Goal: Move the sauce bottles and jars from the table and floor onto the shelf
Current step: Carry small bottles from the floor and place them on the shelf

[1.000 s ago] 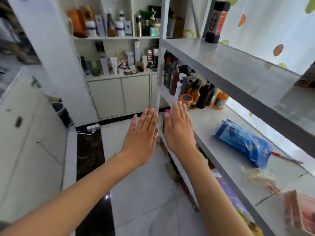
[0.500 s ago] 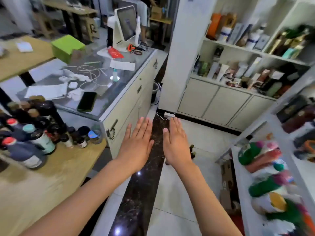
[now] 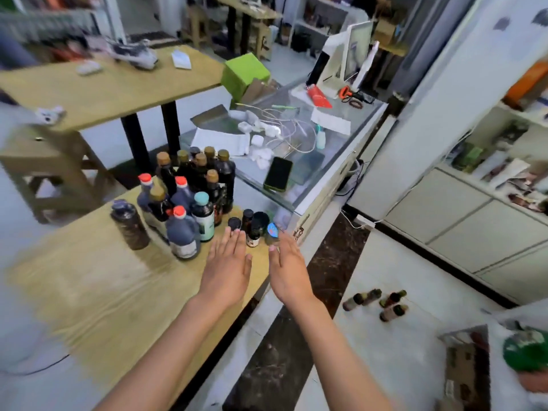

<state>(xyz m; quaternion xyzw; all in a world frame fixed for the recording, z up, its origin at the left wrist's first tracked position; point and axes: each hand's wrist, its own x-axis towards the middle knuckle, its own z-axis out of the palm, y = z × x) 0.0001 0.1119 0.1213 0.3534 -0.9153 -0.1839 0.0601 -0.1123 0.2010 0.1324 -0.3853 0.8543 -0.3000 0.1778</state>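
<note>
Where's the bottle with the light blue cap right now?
The bottle with the light blue cap stands on the wooden table, left of centre in the head view, at the front of the bottle cluster beside a red-capped bottle.

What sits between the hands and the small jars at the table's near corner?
Nothing visible. Both the left hand and the right hand hover open, just short of the small jars on the wooden table.

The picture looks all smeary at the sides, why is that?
Head view: the wooden table and the small bottles on the floor are streaked with motion blur; the middle is sharper, so both hands and the dark sauce bottles read clearly.
</note>
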